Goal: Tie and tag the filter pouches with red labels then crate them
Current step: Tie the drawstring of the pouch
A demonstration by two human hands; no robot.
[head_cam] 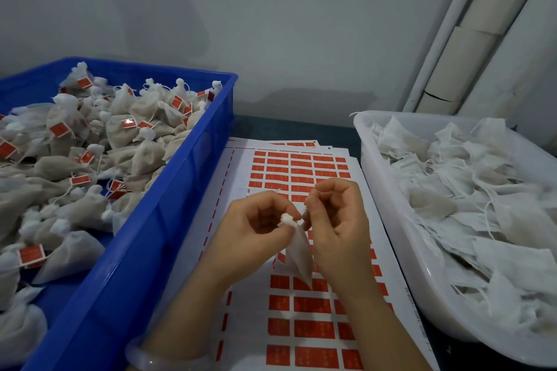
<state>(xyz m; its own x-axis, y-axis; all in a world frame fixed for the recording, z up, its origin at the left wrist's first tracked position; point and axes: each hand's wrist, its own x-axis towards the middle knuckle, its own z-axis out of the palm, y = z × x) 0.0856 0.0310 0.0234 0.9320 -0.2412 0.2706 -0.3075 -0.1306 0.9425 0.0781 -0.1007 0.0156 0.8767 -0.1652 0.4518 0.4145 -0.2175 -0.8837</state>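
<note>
A small white filter pouch (298,256) hangs between my hands above the label sheet (304,331). My left hand (256,232) pinches its bunched neck with curled fingers. Just to the right, my right hand (337,220) has its fingers curled at the neck, pinching what looks like the pouch's string. Rows of red labels (313,306) cover the white sheet under both hands. The blue crate (168,214) on the left holds several tied pouches with red tags (60,129).
A white tub (388,196) on the right is heaped with loose, untagged pouches (470,190). More label sheets lie stacked under the top one. A grey wall and pale pipes (470,39) stand behind. A pale bracelet (156,358) circles the left wrist.
</note>
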